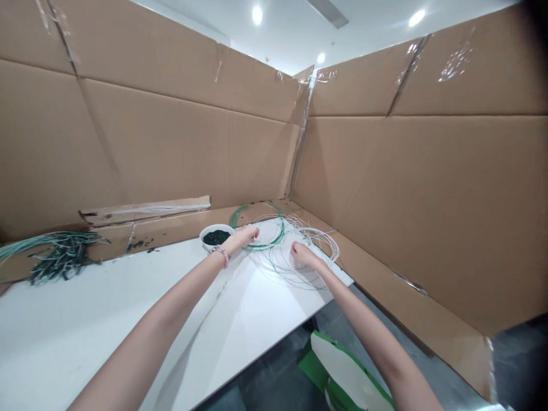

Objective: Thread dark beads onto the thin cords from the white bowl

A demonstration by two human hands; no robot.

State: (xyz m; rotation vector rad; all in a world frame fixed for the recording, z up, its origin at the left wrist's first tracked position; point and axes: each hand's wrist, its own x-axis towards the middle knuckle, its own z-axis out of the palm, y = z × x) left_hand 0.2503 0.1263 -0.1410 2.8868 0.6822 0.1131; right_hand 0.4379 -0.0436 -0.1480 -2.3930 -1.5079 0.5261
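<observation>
Over the far end of the white table, my left hand (246, 237) is closed, with its fingertips curled beside a coil of green wire (281, 234). Anything pinched in them is too small to make out. To its right, my right hand (301, 254) is also closed, among loose loops of thin wire (278, 273); what it grips is hidden by the fingers. A bundle of white wire (331, 245) lies just beyond that hand. Close to my left wrist stands a white bowl (203, 232) filled with small dark green pieces (216, 237).
A heap of dark-tipped green strands (64, 257) lies at the table's far left edge. Behind it, thin white rods (158, 209) rest on a cardboard strip. Tall cardboard walls (171, 137) enclose the white table (107, 319). A green and white object (346, 371) sits below its near edge.
</observation>
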